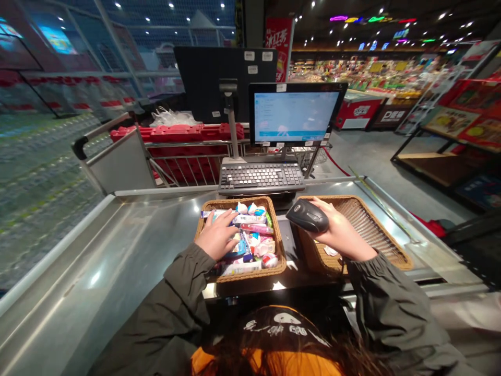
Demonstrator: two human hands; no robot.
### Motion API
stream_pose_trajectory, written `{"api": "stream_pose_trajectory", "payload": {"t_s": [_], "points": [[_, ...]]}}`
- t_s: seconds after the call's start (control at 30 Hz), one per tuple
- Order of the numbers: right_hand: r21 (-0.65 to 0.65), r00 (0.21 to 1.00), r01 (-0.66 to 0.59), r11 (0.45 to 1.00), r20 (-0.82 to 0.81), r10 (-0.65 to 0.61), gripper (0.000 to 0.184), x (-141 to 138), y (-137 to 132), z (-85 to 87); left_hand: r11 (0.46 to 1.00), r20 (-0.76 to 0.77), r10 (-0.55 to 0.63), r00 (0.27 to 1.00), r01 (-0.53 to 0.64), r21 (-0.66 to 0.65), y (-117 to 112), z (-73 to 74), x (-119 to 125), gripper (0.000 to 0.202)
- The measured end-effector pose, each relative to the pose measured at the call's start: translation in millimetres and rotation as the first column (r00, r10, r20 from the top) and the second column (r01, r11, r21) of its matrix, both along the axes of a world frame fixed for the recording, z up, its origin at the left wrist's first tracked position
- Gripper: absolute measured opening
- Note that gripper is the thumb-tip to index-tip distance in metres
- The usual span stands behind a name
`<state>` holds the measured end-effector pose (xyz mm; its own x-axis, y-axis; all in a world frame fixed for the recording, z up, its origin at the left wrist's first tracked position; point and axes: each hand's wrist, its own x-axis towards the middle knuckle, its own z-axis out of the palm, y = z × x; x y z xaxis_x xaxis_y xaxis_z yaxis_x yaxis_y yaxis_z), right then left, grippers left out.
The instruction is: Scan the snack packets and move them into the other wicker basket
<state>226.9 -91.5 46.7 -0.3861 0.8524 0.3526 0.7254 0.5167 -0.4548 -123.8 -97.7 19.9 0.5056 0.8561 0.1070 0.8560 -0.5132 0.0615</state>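
My left hand (217, 236) reaches into the left wicker basket (280, 245), fingers spread flat over several small packaged goods (254, 235); I cannot see it gripping any. My right hand (341, 234) is closed around a black barcode scanner (307, 215), held above the left end of the right wicker basket (376, 230). That basket holds only a small white item (332, 251) near my wrist. Both baskets sit on a steel checkout counter (129, 245) in front of me.
A black keyboard (261, 177) lies just behind the baskets, with a lit monitor (295, 116) above it and the back of a second screen (207, 78) to its left. Red baskets (183, 134) sit behind a metal rail. Store shelves stand at the right.
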Motion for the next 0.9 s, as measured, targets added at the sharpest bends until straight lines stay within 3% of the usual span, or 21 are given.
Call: {"api": "stream_pose_trajectory", "payload": {"t_s": [0.2,0.4,0.57,0.7,0.9], "points": [[0.069,0.988,0.151,0.986,0.013,-0.152,0.049,61,10,6.2,0.976,0.111,-0.216,0.97,0.215,0.022,17,13.8,60,0.021],[0.062,0.948,0.318,0.946,-0.007,-0.318,0.053,122,7,1.2,0.937,0.098,-0.343,0.934,0.348,-0.039,57,6.5,153,0.022],[0.028,0.918,0.395,0.918,-0.044,-0.394,0.057,163,-4,-14.2,0.918,-0.023,-0.383,0.923,0.377,-0.124,98,-18.6,235,0.026],[-0.025,0.903,0.422,0.906,-0.073,-0.423,0.059,186,-11,-22.0,0.927,-0.197,-0.35,0.916,0.309,-0.211,125,-43.9,291,0.03],[-0.097,0.901,0.411,0.906,-0.107,-0.42,0.059,209,-9,-25.3,0.958,-0.35,-0.232,0.908,0.151,-0.243,144,-85.6,340,0.024]]}}
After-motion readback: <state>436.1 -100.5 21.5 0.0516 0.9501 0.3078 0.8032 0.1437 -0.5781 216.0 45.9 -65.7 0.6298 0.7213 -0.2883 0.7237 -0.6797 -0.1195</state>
